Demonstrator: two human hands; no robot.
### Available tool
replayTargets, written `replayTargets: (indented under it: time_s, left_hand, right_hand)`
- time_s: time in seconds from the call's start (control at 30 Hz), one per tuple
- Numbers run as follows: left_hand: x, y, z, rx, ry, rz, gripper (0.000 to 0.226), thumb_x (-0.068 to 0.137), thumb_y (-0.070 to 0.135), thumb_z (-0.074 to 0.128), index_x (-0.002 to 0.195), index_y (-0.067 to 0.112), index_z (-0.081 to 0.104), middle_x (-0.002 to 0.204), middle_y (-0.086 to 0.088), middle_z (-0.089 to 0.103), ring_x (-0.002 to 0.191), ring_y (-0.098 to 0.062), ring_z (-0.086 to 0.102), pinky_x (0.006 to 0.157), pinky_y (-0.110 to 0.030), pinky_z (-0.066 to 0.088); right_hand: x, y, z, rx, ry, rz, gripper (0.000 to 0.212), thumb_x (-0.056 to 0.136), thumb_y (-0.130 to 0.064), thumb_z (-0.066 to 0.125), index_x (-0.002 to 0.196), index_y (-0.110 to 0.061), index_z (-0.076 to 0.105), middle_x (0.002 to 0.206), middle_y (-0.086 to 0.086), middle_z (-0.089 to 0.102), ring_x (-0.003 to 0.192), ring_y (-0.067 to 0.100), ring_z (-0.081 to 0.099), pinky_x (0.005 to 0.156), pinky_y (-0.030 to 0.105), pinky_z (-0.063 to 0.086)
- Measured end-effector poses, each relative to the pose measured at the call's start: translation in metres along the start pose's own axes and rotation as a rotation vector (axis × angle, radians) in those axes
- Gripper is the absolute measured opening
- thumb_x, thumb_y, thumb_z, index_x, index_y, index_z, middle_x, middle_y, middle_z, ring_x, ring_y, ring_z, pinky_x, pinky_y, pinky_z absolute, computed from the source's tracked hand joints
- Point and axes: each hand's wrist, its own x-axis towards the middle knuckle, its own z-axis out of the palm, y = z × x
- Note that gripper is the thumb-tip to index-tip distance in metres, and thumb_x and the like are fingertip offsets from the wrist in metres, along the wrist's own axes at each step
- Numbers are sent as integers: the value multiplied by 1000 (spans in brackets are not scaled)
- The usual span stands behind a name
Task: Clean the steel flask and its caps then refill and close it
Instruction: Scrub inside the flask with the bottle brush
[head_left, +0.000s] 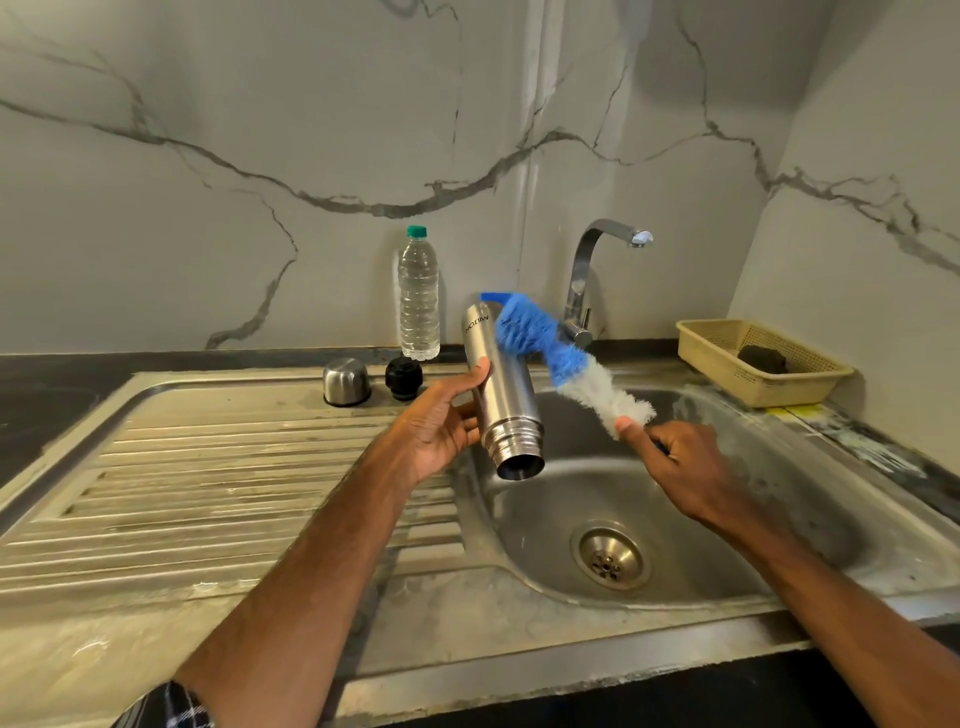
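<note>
My left hand (441, 423) holds the steel flask (501, 387) from below and behind, over the left edge of the sink bowl (727, 545). The flask is tilted, its open threaded mouth pointing down toward me. My right hand (680, 462) grips the handle of a bottle brush (558, 358) with blue and white bristles. The brush's blue tip lies against the flask's upper body, outside it. The steel outer cap (346, 382) and the black inner cap (403, 376) stand on the draining board behind the flask.
A clear plastic water bottle (418, 296) with a green cap stands against the marble wall. The tap (597, 280) rises behind the bowl, with no water running. A yellow basket (758, 361) with a dark scrubber sits at the right. The ribbed draining board (234, 467) spreads left.
</note>
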Motion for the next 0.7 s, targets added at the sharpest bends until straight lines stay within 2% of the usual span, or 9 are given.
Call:
replayTargets:
  time_s: [0.13, 0.27, 0.4, 0.5, 0.6, 0.7]
  left_hand:
    - [0, -2, 1, 26, 1, -23, 61, 86, 29, 78, 136, 2, 55, 109, -15, 71, 87, -25, 73, 73, -35, 61]
    - [-1, -2, 4, 10, 39, -13, 57, 89, 23, 73, 137, 1, 52, 105, -15, 70, 79, -24, 72, 63, -32, 60]
    - [-2, 1, 3, 2, 56, -3, 62, 84, 28, 78, 134, 2, 54, 100, -13, 71, 78, -24, 73, 64, -33, 61]
    - [-2, 2, 2, -16, 62, -7, 54, 89, 25, 74, 132, 0, 55, 93, -11, 72, 73, -22, 73, 59, -32, 59]
    - [-3, 3, 2, 35, 77, -11, 51, 89, 29, 74, 128, 3, 57, 94, -9, 70, 74, -21, 71, 56, -30, 58]
    - [-4, 2, 3, 24, 87, -23, 41, 91, 28, 72, 122, 4, 59, 90, -8, 70, 74, -20, 69, 54, -29, 58]
  right_hand:
    - [0, -1, 1, 3, -2, 10, 61, 96, -55, 46, 48, -17, 47, 42, -7, 37, 37, 8, 32, 42, 21, 30]
    - [-4, 0, -1, -1, -50, -53, 58, 97, -48, 50, 47, -20, 48, 39, -8, 36, 36, 8, 33, 41, 20, 28]
    - [-3, 0, -2, 21, -8, -2, 58, 94, -56, 46, 47, -21, 47, 39, -8, 38, 36, 8, 33, 41, 20, 29]
    - [-5, 2, -1, -8, -38, -79, 57, 95, -51, 49, 46, -23, 45, 38, -9, 36, 35, 8, 33, 42, 21, 27]
    - [-4, 1, -2, 4, -4, -36, 57, 95, -53, 47, 47, -22, 47, 39, -7, 38, 36, 8, 35, 43, 26, 30]
    - [-5, 2, -2, -11, -38, -96, 63, 98, -56, 49, 48, -19, 50, 39, -8, 41, 35, 8, 37, 42, 18, 28]
